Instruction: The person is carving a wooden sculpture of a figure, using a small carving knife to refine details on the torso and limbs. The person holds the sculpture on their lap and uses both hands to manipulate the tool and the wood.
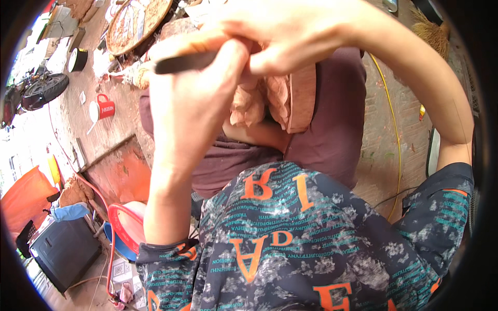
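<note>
A block of pale reddish wood with carved, rounded shapes (280,98) rests between my legs, largely covered by my hands. My left hand (192,109) is closed round the dark, flat handle of a tool (187,63), whose end points out to the left. The tool's working end is hidden behind my fingers. Over the top of the carving reaches my right hand (285,39), its thumb bent close against my left hand. Its fingers are curled, and what lies in them is hidden.
On the floor to the left stand a red mug (105,109) and a round woven tray (137,26). Nearer are a red basin (124,225) and a dark grey case (65,254). A yellow cord (390,109) runs along the right; a straw broom (431,33) lies beyond.
</note>
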`<control>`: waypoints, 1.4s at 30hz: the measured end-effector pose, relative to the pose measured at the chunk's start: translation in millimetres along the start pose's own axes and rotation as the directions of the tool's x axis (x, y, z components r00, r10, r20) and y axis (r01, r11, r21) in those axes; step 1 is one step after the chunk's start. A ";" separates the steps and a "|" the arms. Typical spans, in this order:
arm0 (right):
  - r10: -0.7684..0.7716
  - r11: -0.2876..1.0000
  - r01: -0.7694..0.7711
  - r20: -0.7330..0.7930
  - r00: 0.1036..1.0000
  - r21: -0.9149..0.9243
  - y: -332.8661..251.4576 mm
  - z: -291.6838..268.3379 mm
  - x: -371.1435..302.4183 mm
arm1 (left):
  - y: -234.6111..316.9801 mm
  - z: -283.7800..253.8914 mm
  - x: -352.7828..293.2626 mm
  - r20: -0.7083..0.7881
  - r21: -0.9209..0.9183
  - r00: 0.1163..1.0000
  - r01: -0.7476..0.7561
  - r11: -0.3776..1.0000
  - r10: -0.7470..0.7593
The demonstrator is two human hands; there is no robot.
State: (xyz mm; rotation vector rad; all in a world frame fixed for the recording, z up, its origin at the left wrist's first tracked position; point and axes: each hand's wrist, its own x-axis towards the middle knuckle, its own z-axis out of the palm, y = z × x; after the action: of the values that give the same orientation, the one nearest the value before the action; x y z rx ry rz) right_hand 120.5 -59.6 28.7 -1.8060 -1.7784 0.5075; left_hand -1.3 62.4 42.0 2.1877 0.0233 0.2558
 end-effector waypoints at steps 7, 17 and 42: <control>0.025 0.990 -0.059 0.249 0.968 0.130 -15.6 -54.5 9.9 | -9.9 -11.4 0.6 0.081 0.304 0.950 -0.310 0.901 0.300; 0.152 0.932 -0.309 -0.574 0.805 -0.187 -60.2 66.3 -55.9 | -49.5 27.6 -66.4 -0.174 -0.592 0.981 -0.035 0.805 -0.085; 0.265 0.747 -0.623 -0.756 0.598 -0.231 -71.2 116.6 -42.5 | -23.3 25.2 -56.9 -0.070 -0.663 0.959 0.160 0.731 -0.274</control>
State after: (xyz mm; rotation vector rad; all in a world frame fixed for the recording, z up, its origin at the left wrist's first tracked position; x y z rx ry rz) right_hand -9.6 -89.8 -22.5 -2.3896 -0.9207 -0.4720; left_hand -50.3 49.7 -1.1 1.4360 0.2493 0.2608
